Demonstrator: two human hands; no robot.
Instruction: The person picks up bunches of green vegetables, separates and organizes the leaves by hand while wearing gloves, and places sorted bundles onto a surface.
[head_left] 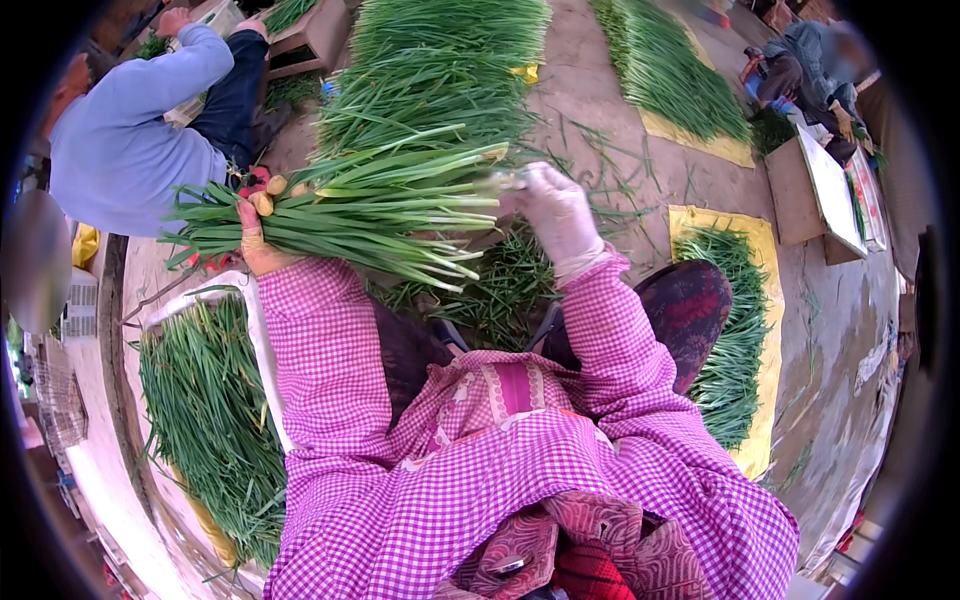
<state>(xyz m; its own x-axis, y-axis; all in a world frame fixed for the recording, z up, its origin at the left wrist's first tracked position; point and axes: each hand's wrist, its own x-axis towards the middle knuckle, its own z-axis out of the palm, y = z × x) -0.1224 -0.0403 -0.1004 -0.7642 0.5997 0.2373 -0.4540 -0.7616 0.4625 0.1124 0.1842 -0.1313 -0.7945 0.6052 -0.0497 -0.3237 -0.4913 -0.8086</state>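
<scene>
A thick bunch of garlic chives (385, 205) lies sideways before me, leaf tips to the left and pale stem ends to the right. My left hand (258, 228) is closed around its leafy part, with yellowish covers on some fingers. At the pale ends, my right hand (560, 215) wears a thin whitish glove. Its fingers are curled together and partly blurred, so what they pinch is not clear. Below the bunch, loose green trimmings (505, 290) are heaped on the floor between my feet.
A long bed of chives (440, 60) stretches ahead. More chives lie at left (215, 410), on a yellow sheet (765, 330) at right, and at far right (680, 80). One person (140, 130) sits close at left; another (810, 70) sits far right beside a box (810, 195).
</scene>
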